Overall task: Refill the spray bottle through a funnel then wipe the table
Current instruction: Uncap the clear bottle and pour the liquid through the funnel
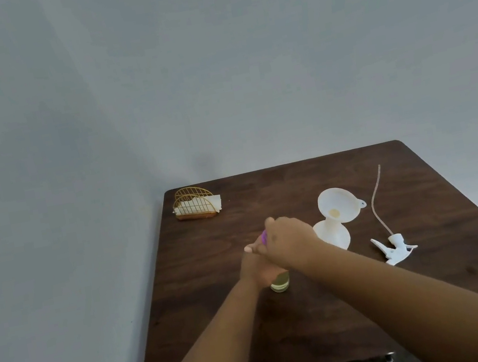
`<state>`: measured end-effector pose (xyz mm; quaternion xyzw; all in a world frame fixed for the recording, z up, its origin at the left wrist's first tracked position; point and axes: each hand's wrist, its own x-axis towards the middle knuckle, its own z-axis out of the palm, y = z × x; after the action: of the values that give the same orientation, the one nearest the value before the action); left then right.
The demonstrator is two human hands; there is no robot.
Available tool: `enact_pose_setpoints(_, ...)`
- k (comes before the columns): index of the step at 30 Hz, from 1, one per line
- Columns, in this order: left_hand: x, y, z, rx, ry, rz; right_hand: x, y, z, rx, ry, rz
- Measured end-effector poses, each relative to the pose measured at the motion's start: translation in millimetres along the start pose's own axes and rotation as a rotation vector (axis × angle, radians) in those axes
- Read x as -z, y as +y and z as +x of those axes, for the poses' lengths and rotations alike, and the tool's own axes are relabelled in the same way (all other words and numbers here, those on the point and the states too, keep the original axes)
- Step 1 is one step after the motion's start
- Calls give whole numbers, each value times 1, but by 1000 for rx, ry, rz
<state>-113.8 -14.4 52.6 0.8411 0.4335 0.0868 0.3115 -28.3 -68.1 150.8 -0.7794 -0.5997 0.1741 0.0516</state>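
Head view: both hands' grip wraps bottle (280, 282); white funnel (338, 205) tops spray bottle (333, 234).

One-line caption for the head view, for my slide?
Both hands grip a yellow-liquid bottle beside the funnel-topped spray bottle.

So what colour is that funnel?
White, with a yellowish spot at its throat; the funnel shows in the head view.

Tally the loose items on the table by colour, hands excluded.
White: 3 - funnel, spray bottle under it, trigger sprayer head
Gold: 1 - wire napkin holder with white napkins
Yellowish liquid with purple cap: 1 - refill bottle, held in both hands
Total: 5
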Motion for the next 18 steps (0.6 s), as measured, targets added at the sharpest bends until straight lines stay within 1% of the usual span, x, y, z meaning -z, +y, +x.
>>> enact_pose_setpoints(2, -1, 0, 0, 35, -6, -43, 2, 3, 3, 50, -116, -74)
enact_pose_setpoints(4, -1, 2, -2, 39, -22, -24, 12, 4, 6, 134, -272, -160)
enact_pose_setpoints(5, -1, 2, -3, 56, -4, -37, 16, 4, 6, 170, -299, -191)
enact_pose_setpoints(6, 0, 4, -4, 65, 17, -79, 19, 3, 6, 207, -270, -209)
enact_pose_setpoints(8, -3, 2, -3, 69, 29, -151, 20, 1, 5, 231, -120, -167)
enact_pose_setpoints(10, -2, 1, -3, 79, -21, -140, 13, 0, 5, 161, 46, -165)
enact_pose_setpoints(12, -3, -2, 1, 72, -30, -107, 5, 0, 5, 44, 108, -181)
enact_pose_setpoints(13, -4, -3, 2, 75, -40, -88, 3, -1, 4, -7, 84, -143)
enact_pose_setpoints(14, -5, -2, 1, 68, -41, -92, 2, -1, 3, -19, 35, -134)
enact_pose_setpoints(15, -6, 0, 1, 63, -58, -118, 2, -1, 3, 15, -10, -155)
enact_pose_setpoints(17, -9, -2, 1, 40, -96, -116, 9, -1, 2, 153, -133, -249)
enact_pose_setpoints(18, -10, -2, 2, 40, -79, -88, 13, -2, 2, 216, -180, -278)
